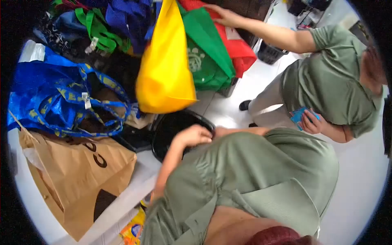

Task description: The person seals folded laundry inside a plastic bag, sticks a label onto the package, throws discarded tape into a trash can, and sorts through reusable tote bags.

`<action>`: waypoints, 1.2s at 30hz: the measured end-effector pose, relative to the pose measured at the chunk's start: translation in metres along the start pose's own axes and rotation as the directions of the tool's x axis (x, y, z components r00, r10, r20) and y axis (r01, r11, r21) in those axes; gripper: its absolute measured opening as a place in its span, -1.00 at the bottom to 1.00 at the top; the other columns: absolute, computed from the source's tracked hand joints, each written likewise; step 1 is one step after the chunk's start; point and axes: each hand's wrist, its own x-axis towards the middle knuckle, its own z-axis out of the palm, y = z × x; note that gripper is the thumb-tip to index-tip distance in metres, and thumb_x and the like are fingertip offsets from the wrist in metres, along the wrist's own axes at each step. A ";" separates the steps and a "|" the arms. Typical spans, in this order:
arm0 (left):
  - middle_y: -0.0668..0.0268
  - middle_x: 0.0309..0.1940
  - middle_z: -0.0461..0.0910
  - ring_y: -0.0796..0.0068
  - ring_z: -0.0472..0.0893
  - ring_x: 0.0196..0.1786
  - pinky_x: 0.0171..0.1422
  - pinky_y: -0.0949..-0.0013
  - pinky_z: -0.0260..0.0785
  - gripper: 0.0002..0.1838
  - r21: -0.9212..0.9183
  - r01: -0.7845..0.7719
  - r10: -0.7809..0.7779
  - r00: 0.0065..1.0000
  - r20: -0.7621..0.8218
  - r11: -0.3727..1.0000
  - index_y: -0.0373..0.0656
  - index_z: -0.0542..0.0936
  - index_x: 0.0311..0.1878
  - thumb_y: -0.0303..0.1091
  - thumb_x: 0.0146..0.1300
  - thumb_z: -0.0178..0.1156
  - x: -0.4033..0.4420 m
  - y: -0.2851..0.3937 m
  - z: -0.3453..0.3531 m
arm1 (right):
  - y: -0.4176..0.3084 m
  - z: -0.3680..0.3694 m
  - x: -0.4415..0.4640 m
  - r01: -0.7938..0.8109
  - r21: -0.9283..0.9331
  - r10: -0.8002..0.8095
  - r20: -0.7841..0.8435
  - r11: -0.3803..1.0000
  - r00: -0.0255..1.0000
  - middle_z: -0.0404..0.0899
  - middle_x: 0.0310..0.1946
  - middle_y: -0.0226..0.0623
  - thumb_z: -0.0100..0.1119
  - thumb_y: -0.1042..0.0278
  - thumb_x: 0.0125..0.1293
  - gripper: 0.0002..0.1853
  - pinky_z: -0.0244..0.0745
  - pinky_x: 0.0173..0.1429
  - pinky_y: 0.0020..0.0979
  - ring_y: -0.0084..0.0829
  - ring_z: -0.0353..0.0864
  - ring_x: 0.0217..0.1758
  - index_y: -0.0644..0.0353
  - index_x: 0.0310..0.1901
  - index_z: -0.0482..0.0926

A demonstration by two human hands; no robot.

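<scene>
My left hand is over a black bin, its fingers curled and pressed together. What they hold, if anything, is hidden. Close beside it, part of my right hand shows behind my green shirt, its fingers out of sight. Just beyond the bin hangs a yellow bag, slightly blurred. A green bag and a red bag are next to it. Another person's hand touches the top of the red bag. That person's other hand grips a small blue packet.
To the left lie a blue bag with patterned handles and a brown paper bag. More bags are piled behind. The other person stands at the right on the white floor. An orange-yellow package lies low down.
</scene>
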 end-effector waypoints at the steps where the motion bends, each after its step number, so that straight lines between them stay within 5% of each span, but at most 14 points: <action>1: 0.12 -0.01 0.56 0.23 0.51 0.10 0.23 0.29 0.28 -0.59 -0.315 0.027 -0.111 0.961 -0.253 0.949 -0.21 0.52 0.07 -0.30 0.15 0.20 -0.018 -0.010 0.022 | -0.034 0.000 -0.026 0.122 -0.102 -0.124 -0.019 0.987 0.992 0.63 -0.28 -0.04 0.17 0.12 0.06 -0.66 0.47 -0.12 -0.21 -0.15 0.62 -0.20 0.20 -0.25 0.63; 2: 0.11 0.10 0.48 0.18 0.43 0.19 0.28 0.26 0.23 -0.56 -0.047 -0.166 0.089 0.720 -0.688 0.985 -0.19 0.51 0.07 -0.30 0.10 0.24 -0.038 -0.025 0.038 | -0.062 -0.015 -0.032 0.101 -0.166 -0.107 -0.027 0.981 0.994 0.63 -0.31 -0.04 0.16 0.13 0.05 -0.68 0.48 -0.15 -0.20 -0.14 0.62 -0.22 0.20 -0.28 0.64; 4: 0.10 0.12 0.45 0.16 0.40 0.21 0.30 0.22 0.20 -0.63 0.083 0.195 -0.003 0.406 -0.914 0.977 -0.20 0.53 0.00 -0.45 0.06 0.24 -0.114 -0.004 0.052 | -0.118 -0.022 -0.043 0.099 -0.204 -0.097 0.021 0.974 0.995 0.63 -0.36 -0.04 0.14 0.17 0.02 -0.71 0.49 -0.20 -0.18 -0.12 0.62 -0.27 0.20 -0.33 0.66; 6: 0.03 0.04 0.50 0.08 0.48 0.09 0.21 0.22 0.26 -0.66 0.161 0.246 0.126 0.152 -0.980 0.956 -0.29 0.52 -0.04 -0.40 0.09 0.20 -0.200 0.055 0.075 | -0.113 -0.026 -0.002 0.362 -0.452 -0.323 0.164 0.815 0.932 0.62 -0.43 -0.06 0.11 0.20 0.00 -0.73 0.50 -0.24 -0.14 -0.09 0.62 -0.33 0.21 -0.38 0.65; 7: 0.02 0.02 0.51 0.06 0.50 0.05 0.19 0.16 0.28 -0.71 0.280 0.313 0.337 -0.147 -0.930 0.908 -0.35 0.53 -0.08 -0.42 0.13 0.12 -0.231 0.071 0.102 | -0.114 -0.020 0.010 0.355 -0.565 -0.309 0.179 0.745 0.934 0.61 -0.45 -0.06 0.10 0.21 -0.01 -0.74 0.50 -0.25 -0.14 -0.08 0.61 -0.36 0.21 -0.40 0.65; 9: -0.02 -0.05 0.53 0.07 0.51 0.03 0.20 0.12 0.29 -0.63 0.520 -0.095 0.317 -0.697 -0.644 0.849 -0.39 0.47 0.00 -0.32 0.20 0.10 -0.289 0.024 0.153 | -0.141 -0.012 0.016 0.233 -0.673 -0.197 0.130 0.703 0.972 0.60 -0.48 -0.07 0.08 0.22 -0.01 -0.75 0.50 -0.26 -0.13 -0.07 0.60 -0.38 0.22 -0.42 0.64; 10: -0.04 0.01 0.46 0.04 0.45 0.08 0.24 0.09 0.25 -0.54 0.370 0.114 0.321 -0.759 -0.566 0.922 -0.38 0.38 0.06 -0.26 0.18 0.14 -0.313 0.022 0.158 | -0.172 -0.012 0.005 0.115 -0.673 -0.097 0.064 0.731 0.993 0.60 -0.49 -0.07 0.08 0.23 -0.01 -0.75 0.50 -0.27 -0.13 -0.06 0.60 -0.39 0.22 -0.43 0.63; 12: -0.09 0.12 0.32 -0.01 0.35 0.18 0.31 0.04 0.16 -0.31 -0.047 0.445 0.392 -0.831 -0.394 0.895 -0.37 0.21 0.20 -0.14 0.13 0.23 -0.361 0.028 0.165 | -0.218 0.007 -0.003 0.032 -0.338 -0.093 -0.167 0.941 0.982 0.61 -0.44 -0.08 0.13 0.19 0.00 -0.74 0.50 -0.22 -0.15 -0.06 0.60 -0.32 0.21 -0.38 0.64; 14: -0.14 0.23 0.18 -0.06 0.24 0.27 0.38 -0.01 0.07 -0.06 -0.512 0.575 0.527 -0.811 -0.253 0.639 -0.35 0.04 0.33 -0.02 0.08 0.32 -0.401 0.033 0.179 | -0.234 0.041 0.002 0.158 -0.203 -0.188 -0.139 0.966 0.972 0.62 -0.33 -0.09 0.16 0.11 0.06 -0.68 0.46 -0.12 -0.17 -0.08 0.59 -0.21 0.19 -0.27 0.61; 16: -0.15 0.33 -0.04 -0.11 0.08 0.35 0.43 -0.04 -0.09 0.08 -0.239 0.500 0.383 -0.830 -0.404 0.832 -0.37 -0.06 0.36 -0.02 -0.02 0.40 -0.401 0.011 0.162 | -0.255 0.074 -0.011 0.282 -0.242 -0.281 0.041 0.928 0.959 0.62 -0.31 -0.10 0.16 0.10 0.09 -0.66 0.45 -0.09 -0.19 -0.10 0.59 -0.19 0.18 -0.21 0.59; 18: -0.17 0.30 -0.02 -0.10 0.07 0.34 0.44 -0.01 -0.13 0.13 -0.372 0.701 0.586 -0.713 -0.386 0.608 -0.42 -0.08 0.35 -0.01 -0.06 0.43 -0.401 0.000 0.151 | -0.273 0.082 -0.038 0.382 -0.301 -0.323 0.230 0.874 0.918 0.62 -0.31 -0.11 0.15 0.11 0.11 -0.65 0.44 -0.09 -0.19 -0.11 0.59 -0.18 0.17 -0.16 0.57; 20: -0.18 0.28 -0.02 -0.12 0.03 0.33 0.42 -0.05 -0.19 0.14 -0.308 0.580 0.497 -0.810 -0.311 0.754 -0.46 -0.10 0.33 0.08 -0.03 0.38 -0.398 0.004 0.145 | -0.245 0.100 -0.038 0.305 -0.256 -0.219 0.314 0.917 0.924 0.62 -0.29 -0.12 0.15 0.10 0.12 -0.63 0.45 -0.08 -0.21 -0.14 0.59 -0.17 0.16 -0.13 0.59; 27: -0.20 0.23 -0.03 -0.14 0.02 0.31 0.37 -0.10 -0.18 -0.02 -0.215 0.554 0.497 -0.826 -0.267 0.804 -0.45 -0.11 0.33 0.13 0.19 0.11 -0.391 0.006 0.141 | -0.126 0.087 -0.069 -0.097 -0.415 0.064 -0.093 0.905 0.994 0.60 -0.42 0.02 0.13 0.12 0.00 -0.67 0.49 -0.16 -0.10 0.00 0.60 -0.28 0.27 -0.45 0.62; 36: -0.18 0.23 -0.06 -0.06 -0.01 0.33 0.39 -0.03 -0.17 -0.10 -0.220 0.515 0.428 -0.836 -0.343 0.829 -0.44 -0.13 0.33 0.05 0.24 0.08 -0.390 0.016 0.151 | -0.084 0.079 -0.076 -0.174 -0.439 0.113 -0.163 0.881 0.980 0.61 -0.27 0.00 0.13 0.12 -0.02 -0.67 0.45 -0.02 -0.16 -0.04 0.58 -0.14 0.19 -0.32 0.65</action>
